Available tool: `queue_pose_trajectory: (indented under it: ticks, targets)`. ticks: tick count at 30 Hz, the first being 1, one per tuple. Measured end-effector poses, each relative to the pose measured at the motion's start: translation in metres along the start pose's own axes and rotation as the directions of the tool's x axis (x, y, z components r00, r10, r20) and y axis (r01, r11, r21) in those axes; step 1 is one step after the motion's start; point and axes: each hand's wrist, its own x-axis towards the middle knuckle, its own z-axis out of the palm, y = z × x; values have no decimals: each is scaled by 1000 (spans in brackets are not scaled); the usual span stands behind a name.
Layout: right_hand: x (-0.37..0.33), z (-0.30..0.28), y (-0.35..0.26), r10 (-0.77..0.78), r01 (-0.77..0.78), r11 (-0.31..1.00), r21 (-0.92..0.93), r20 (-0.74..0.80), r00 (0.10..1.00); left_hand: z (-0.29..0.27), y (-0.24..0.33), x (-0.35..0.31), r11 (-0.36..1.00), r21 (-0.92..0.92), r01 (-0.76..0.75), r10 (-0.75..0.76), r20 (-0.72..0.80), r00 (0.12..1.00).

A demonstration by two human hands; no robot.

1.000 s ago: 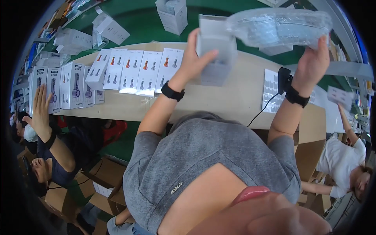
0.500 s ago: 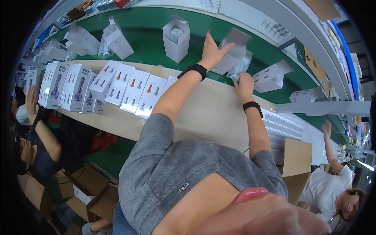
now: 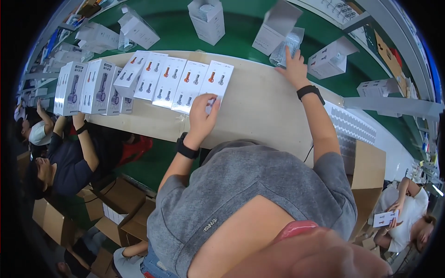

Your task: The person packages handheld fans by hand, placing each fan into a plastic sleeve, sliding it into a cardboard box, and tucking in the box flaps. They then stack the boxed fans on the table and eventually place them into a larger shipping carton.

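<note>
My left hand (image 3: 202, 118) is over the bench at the lower end of the rightmost white printed box (image 3: 218, 76). Its fingers are loosely curled, with a gap to the thumb and nothing seen between them. My right hand (image 3: 295, 72) reaches forward with fingers spread. Its fingertips are at a clear plastic bubble pouch (image 3: 289, 44), whose contents I cannot make out. That pouch lies against an open white carton (image 3: 273, 30) with its flap raised, on the green belt (image 3: 241, 34). Both wrists wear black bands.
Several printed boxes (image 3: 169, 81) stand in a row along the bench (image 3: 259, 106). More open cartons (image 3: 206, 23) sit on the belt. A grey post (image 3: 394, 105) crosses at right, near a brown cardboard box (image 3: 368, 164). Co-workers (image 3: 69, 162) are at both sides.
My left hand has drawn back from the open carton to the printed boxes. My right hand remains at the bubble pouch, its fingers more stretched. The whole view has shifted.
</note>
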Motion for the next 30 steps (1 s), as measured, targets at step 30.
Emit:
queue_pose_trajectory:
  ticks: [30]
  targets:
    - [-122,-109,-58,-711,-216,-165,962,35,702,-28,77,-6,673,-723,-156,262,36,964]
